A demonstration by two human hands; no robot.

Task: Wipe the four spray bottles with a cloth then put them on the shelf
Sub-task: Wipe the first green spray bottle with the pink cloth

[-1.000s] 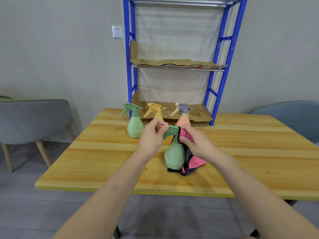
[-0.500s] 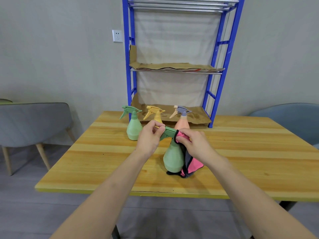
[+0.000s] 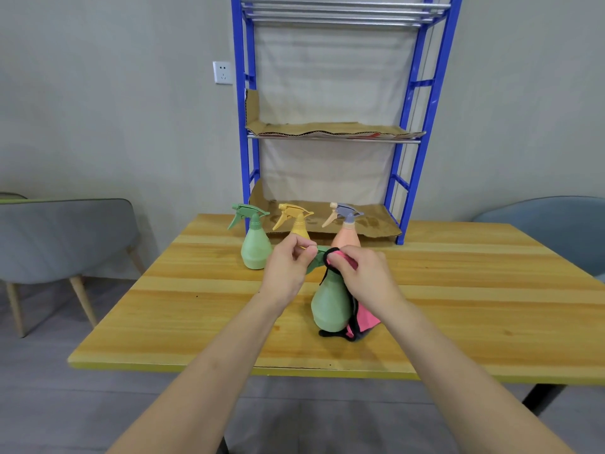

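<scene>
A green spray bottle stands on the wooden table in front of me. My left hand pinches its green spray head. My right hand grips a pink cloth with dark edging against the bottle's neck; the cloth hangs down the bottle's right side to the tabletop. Behind stand three more spray bottles: a second green one, a yellow one partly hidden by my left hand, and an orange one with a grey head. The blue shelf rises at the table's back.
Cardboard sheets line the shelf's lower level and middle level; metal bars form the top. A grey chair stands left of the table, a blue-grey chair right. A wall socket is left of the shelf.
My right hand has shifted the cloth slightly leftward over the bottle's neck, nearer my left hand. The bottle stays standing in the same spot, and the view has tilted a little.
</scene>
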